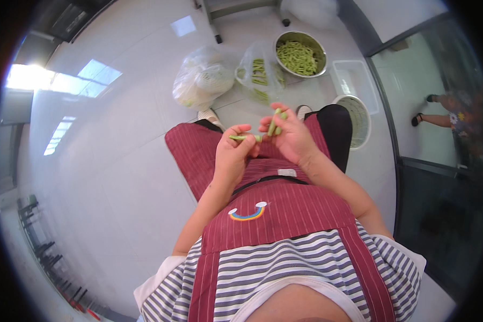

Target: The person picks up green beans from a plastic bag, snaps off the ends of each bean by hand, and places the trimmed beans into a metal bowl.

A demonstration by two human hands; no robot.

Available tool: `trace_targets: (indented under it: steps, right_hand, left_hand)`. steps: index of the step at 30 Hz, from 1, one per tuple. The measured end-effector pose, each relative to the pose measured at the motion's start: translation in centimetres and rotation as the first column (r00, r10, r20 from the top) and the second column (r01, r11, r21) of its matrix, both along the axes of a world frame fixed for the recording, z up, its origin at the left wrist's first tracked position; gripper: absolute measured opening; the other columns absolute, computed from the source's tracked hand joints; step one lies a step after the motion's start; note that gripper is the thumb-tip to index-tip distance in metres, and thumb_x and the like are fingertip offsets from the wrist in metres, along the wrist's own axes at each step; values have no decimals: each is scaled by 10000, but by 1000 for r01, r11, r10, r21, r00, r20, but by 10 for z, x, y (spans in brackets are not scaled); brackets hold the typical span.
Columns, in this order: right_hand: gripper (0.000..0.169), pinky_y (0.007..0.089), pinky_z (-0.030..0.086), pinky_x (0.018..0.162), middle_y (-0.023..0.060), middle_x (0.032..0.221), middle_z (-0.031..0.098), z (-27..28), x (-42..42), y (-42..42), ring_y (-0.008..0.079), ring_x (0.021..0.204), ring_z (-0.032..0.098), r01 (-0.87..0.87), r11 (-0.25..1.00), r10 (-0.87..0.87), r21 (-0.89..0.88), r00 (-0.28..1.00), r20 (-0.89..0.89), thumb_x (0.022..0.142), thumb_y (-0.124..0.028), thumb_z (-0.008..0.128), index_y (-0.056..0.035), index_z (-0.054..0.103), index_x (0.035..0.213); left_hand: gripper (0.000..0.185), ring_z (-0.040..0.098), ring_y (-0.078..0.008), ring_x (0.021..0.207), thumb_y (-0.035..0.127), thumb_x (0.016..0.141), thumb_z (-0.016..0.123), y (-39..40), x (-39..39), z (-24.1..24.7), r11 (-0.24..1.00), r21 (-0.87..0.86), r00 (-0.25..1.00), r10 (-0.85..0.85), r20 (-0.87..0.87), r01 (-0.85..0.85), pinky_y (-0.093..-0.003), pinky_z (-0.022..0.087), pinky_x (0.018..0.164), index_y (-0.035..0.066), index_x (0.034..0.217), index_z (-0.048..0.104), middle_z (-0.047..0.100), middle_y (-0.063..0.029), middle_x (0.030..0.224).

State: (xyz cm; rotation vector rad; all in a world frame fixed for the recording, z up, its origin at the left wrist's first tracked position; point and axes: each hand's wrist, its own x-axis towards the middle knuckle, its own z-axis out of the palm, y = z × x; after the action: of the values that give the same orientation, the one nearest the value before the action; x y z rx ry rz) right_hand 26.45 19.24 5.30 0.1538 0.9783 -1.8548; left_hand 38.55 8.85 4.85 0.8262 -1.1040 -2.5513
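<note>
Over the lap of a red striped apron [281,209], my left hand [235,151] pinches a green bean piece [238,137] between thumb and fingers. Close beside it on the right, my right hand [292,135] holds green bean pieces [274,124] in its curled fingers. The two hands nearly meet at the fingertips; whether they touch is hard to tell. Beyond them on the floor lies a clear plastic bag [247,72] with long green beans [259,72] inside. To its right stands a steel bowl [324,64] holding many short bean pieces [296,57].
A tied plastic bag of pale round items [209,78] sits on the tiled floor left of the bean bag. At right stand a white basket [360,120] and a clear plastic bin [356,80]. Farther right, a person's legs [434,119] show beyond a dark-framed glass panel [418,100].
</note>
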Motion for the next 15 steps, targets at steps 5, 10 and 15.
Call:
trace_targets:
  steps: [5,10,15]
  right_hand:
    - [271,341,478,688,68,952,579,-38,12,10,190,810,585,-274,946,319,-175,889,330,918,-320,432,-114,465,1091]
    - [247,360,462,657,75,927,576,-42,1,19,196,797,563,-125,991,126,-36,850,511,899,-310,434,-107,506,1020]
    - [210,399,496,689,122,891,526,-59,-113,10,273,802,550,361,933,-313,7,800,512,853,-203,508,-43,468,983]
  left_hand:
    - [631,565,-164,568,131,719,696,-4,-15,6,391,-731,829,-275,486,559,-280,433,533,-29,1214,338,579,-54,653]
    - [659,546,-187,545,153,719,692,-2,-29,23,353,-793,868,-208,450,496,-297,425,542,-36,1251,351,526,-48,563]
    - [406,466,-170,517,92,763,635,-34,-28,25,316,-855,911,-162,380,413,-287,397,530,2,1136,504,477,-54,563]
